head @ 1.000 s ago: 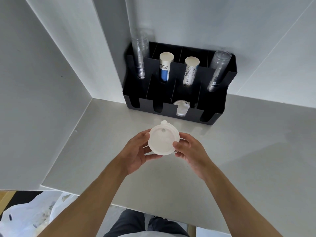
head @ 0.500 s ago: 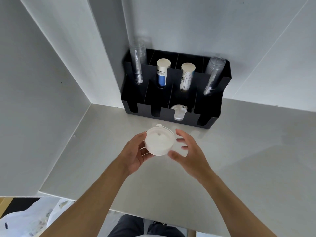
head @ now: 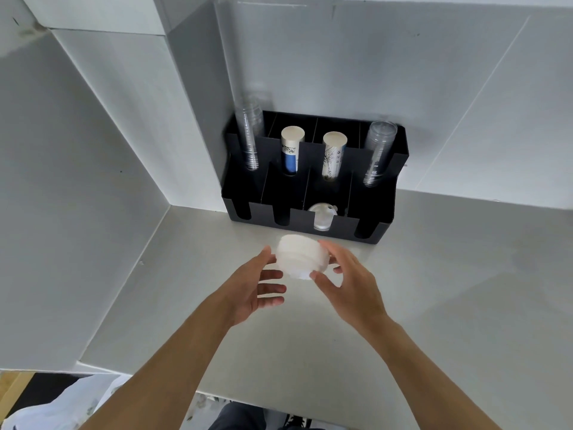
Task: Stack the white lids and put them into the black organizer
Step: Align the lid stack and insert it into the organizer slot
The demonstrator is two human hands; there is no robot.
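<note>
A stack of white lids [head: 301, 257], blurred and tipped on its side, hangs above the counter just in front of the black organizer [head: 384, 193]. My right hand [head: 352, 288] grips the stack's right side between thumb and fingers. My left hand [head: 255, 287] touches its left side with the thumb, and its other fingers spread below the stack. The organizer stands against the back wall. Its front row has several notched slots, and the third from the left holds clear lids [head: 322, 216].
The organizer's back row holds two stacks of clear cups [head: 249, 135] [head: 378, 150] at the ends and two stacks of paper cups [head: 291, 150] [head: 333, 153] between them. White panels wall the grey counter [head: 434, 305] on the left and behind. The counter's front edge runs below my forearms.
The lid stack has turned from facing me to lying on its side and has moved toward the organizer. My right hand, open half a second ago, has closed on it again.
</note>
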